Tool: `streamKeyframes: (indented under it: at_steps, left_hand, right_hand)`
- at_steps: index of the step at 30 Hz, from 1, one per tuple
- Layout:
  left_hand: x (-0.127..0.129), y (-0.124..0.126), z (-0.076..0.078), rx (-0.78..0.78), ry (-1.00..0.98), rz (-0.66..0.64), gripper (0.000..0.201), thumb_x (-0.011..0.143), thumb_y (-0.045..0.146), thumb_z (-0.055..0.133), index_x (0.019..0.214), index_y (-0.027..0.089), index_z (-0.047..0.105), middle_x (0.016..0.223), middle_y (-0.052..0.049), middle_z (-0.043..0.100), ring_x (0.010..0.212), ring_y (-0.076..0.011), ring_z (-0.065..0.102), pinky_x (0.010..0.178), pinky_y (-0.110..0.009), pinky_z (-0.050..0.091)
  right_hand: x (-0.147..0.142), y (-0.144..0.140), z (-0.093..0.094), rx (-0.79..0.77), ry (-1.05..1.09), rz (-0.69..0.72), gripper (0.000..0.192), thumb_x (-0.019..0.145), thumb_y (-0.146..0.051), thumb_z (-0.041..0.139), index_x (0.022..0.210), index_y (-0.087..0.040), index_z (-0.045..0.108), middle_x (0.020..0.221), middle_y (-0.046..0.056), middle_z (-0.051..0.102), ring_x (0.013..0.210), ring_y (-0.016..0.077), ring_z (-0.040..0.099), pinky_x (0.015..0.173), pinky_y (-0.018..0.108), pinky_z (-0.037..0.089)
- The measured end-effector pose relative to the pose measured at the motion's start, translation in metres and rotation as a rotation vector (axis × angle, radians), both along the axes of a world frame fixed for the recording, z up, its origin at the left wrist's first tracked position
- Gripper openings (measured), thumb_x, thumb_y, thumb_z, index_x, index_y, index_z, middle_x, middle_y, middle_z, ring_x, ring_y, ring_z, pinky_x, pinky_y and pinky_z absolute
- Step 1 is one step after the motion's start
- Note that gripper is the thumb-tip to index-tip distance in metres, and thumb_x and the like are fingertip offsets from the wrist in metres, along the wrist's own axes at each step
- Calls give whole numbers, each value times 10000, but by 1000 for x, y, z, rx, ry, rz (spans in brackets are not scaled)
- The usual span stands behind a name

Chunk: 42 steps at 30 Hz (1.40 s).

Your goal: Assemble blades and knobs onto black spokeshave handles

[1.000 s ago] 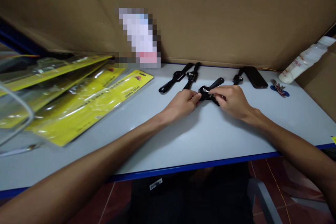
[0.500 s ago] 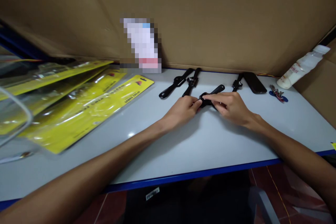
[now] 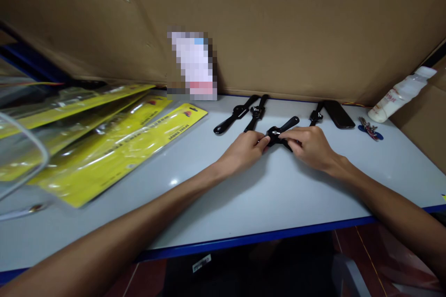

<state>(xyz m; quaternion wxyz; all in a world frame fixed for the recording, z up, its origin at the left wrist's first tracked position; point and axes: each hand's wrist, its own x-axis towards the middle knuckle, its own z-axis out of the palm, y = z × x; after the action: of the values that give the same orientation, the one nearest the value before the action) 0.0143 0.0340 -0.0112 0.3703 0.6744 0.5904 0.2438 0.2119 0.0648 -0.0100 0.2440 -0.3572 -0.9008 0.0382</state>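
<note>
A black spokeshave [image 3: 287,124] lies low over the table between my two hands, one handle pointing up and to the right. My left hand [image 3: 244,151] is closed on its left side, thumb on the black body; the handle there is hidden. My right hand [image 3: 310,146] is closed in a pinch, its fingertips at a small shiny metal part [image 3: 276,132] in the tool's middle. A further black piece shows below the right fingers. Behind my left hand lie a black spokeshave body [image 3: 239,111] and another spokeshave [image 3: 257,112]. One more spokeshave [image 3: 316,116] rests behind my right hand.
Yellow blister packs [image 3: 139,148] fan out on the left, near a white cable [image 3: 43,153]. At right are a black phone [image 3: 338,115], keys [image 3: 369,129] and a tilted plastic bottle [image 3: 400,95]. A cardboard wall [image 3: 278,32] stands behind the table, with a blurred-out upright item [image 3: 195,65] against it.
My right fingers have drawn back slightly to the right, baring the shiny metal part on the spokeshave. My left hand keeps its hold. The view has shifted slightly.
</note>
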Motion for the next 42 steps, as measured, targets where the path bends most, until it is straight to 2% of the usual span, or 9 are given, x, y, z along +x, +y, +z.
streamKeyframes:
  at_steps: [3,6,16,24,31,33,36,39,42]
  left_hand:
    - [-1,1,-1,-4,-8,14,338,926,346,420,622,218,493,462,25,462,446,-127,398,503,-281,273]
    - [-1,1,-1,-9,3,17,339,926,359,426,628,217,500,462,27,469,441,-129,407,500,-276,280]
    - [1,1,3,-8,43,-8,350,933,326,415,607,219,480,471,23,469,449,-122,401,487,-270,276]
    - [2,0,4,-10,28,5,364,940,323,416,596,224,478,451,23,459,462,-134,406,508,-277,278]
    - [2,1,5,-7,53,5,354,945,308,419,610,214,488,461,28,466,461,-128,405,520,-275,272]
    - [2,1,5,22,65,1,354,933,299,435,594,211,488,475,25,469,476,-127,402,525,-276,268]
    - [2,1,4,25,74,6,358,927,303,436,586,210,492,475,23,467,483,-131,403,526,-277,261]
    - [1,2,3,11,67,9,355,931,316,428,597,214,495,468,26,458,474,-130,397,527,-283,257]
    - [2,2,2,34,72,10,354,927,308,438,591,213,497,488,23,457,483,-127,382,539,-290,259]
  right_hand:
    - [1,1,0,8,27,-39,377,865,-94,517,1112,-240,761,942,43,780,799,200,704,692,317,498]
    - [1,0,0,27,32,9,398,896,-111,492,1192,-236,727,964,41,779,792,186,703,691,303,493]
    - [2,1,2,-6,55,93,422,879,-78,465,1098,-269,770,923,15,779,771,160,697,660,283,484]
    - [0,-2,2,21,65,60,409,840,-65,484,1019,-264,794,903,16,782,759,174,702,657,290,491]
    - [-3,-5,1,18,-7,-90,377,895,-140,507,1193,-202,730,764,44,761,617,180,654,597,306,454]
    - [-3,-5,1,1,10,-19,405,900,-121,491,1227,-216,709,817,39,770,659,175,666,621,297,465]
    - [-3,-6,1,-11,16,77,406,881,-84,487,1137,-256,751,945,24,779,795,181,698,709,298,494]
    - [-3,-4,-1,-3,25,-3,367,869,-93,510,1080,-239,772,924,32,782,775,191,704,704,309,501]
    - [-2,-3,-1,2,27,-52,391,883,-106,505,1170,-232,738,871,33,781,698,181,690,650,303,490]
